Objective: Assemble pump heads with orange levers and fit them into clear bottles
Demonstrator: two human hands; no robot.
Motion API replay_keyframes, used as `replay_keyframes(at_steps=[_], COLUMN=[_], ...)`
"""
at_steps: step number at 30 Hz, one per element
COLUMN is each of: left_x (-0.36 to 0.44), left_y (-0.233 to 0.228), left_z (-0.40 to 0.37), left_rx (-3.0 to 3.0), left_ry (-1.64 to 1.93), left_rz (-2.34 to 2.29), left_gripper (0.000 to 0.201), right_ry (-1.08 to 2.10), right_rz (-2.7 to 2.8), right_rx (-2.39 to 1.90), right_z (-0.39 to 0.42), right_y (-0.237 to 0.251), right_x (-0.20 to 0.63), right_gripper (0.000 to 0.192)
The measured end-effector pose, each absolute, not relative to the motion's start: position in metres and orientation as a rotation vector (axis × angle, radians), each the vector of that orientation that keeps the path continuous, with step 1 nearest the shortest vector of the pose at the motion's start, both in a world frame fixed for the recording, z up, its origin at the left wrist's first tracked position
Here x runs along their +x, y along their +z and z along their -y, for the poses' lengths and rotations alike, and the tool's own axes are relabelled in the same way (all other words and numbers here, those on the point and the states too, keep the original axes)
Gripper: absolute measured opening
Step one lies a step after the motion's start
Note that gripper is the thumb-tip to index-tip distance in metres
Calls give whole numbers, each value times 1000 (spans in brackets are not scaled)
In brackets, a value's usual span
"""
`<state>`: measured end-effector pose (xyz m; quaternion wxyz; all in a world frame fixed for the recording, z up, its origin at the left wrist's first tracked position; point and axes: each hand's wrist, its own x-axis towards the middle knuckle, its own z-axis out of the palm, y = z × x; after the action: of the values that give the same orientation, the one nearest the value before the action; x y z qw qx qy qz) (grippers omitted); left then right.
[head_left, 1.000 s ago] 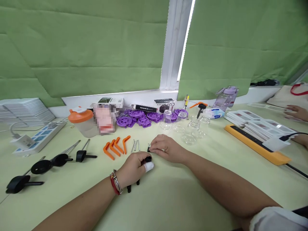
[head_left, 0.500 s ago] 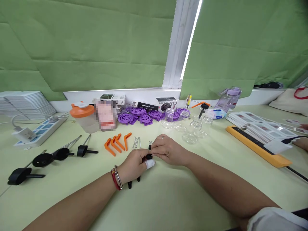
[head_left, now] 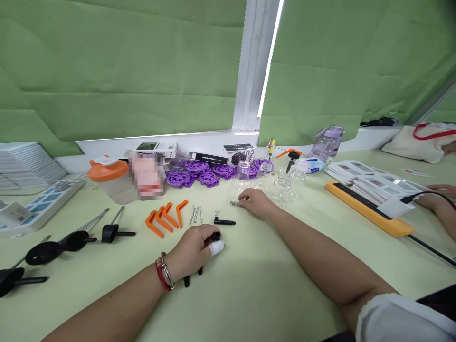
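Observation:
My left hand [head_left: 194,249], its thumb wrapped in white, is closed around a small black plastic part [head_left: 215,235], mostly hidden by the fingers. Farther off, my right hand [head_left: 254,202] has its fingertips pinched on the right end of a metal coil spring [head_left: 235,204] low over the table. Between the hands lies a black L-shaped piece [head_left: 225,222], with tiny shiny bits just behind it. Several long screws [head_left: 195,214] and orange bent handles [head_left: 169,216] lie left of it. Black pieces [head_left: 186,281] stick out below my left hand.
Black scoop-shaped parts with metal rods [head_left: 110,232] lie at left, near a power strip [head_left: 53,204]. Purple discs [head_left: 208,178], glass jars [head_left: 282,183] and an orange-lidded cup [head_left: 112,183] stand behind. At right are an orange power strip [head_left: 366,209] and another person's hand [head_left: 432,199].
My hands have parted: the right moved away to the spring, while the left stays closed on the small black part. The black L-shaped piece now shows on the table. The view has shifted slightly.

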<state>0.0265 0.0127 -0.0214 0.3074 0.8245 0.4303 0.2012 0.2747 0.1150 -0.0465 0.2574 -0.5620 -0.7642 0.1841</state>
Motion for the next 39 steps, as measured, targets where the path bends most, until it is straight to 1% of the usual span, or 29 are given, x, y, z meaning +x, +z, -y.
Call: replay_keyframes(at_steps=[7,11,26,29,32,34,35,37,39], left_x=[27,27,26,26,26,26,26,26,26], left_y=[-18,-18,-20,-20,-20,-20,-21,-21,-21], left_z=[-14,-13,-14,-14,-14,-14,-14,-14,-15], left_rx=[2229,2273,2296,2289,2287,2289,2291,2298,2305], left_ry=[506,495,526,530,540,541,541,544,544], left_rz=[-1145,-1132,-1084,-1089,-1087,-1076,-1071,-1065,-1062], left_gripper=[18,19,19,19,18,17,17,17,17], right_ry=[466,405,254,246,371,570,688,901,1055], right_rz=[2170,2241,2411,2390,2266,2160,2107,2018,1985], right_rx=[-1402,-1406,-1389,-1389,-1381,-1316,-1252,-1081,-923], right_z=[-113,-111,-101,-97,-92,-86,-82,-72,-60], right_y=[-45,-45,-38,-34,-30,-28,-26,-23,-18], right_x=[270,268,264,263,258,253,250,242,234], right_gripper=[8,5,11,10,6,3,5,17,34])
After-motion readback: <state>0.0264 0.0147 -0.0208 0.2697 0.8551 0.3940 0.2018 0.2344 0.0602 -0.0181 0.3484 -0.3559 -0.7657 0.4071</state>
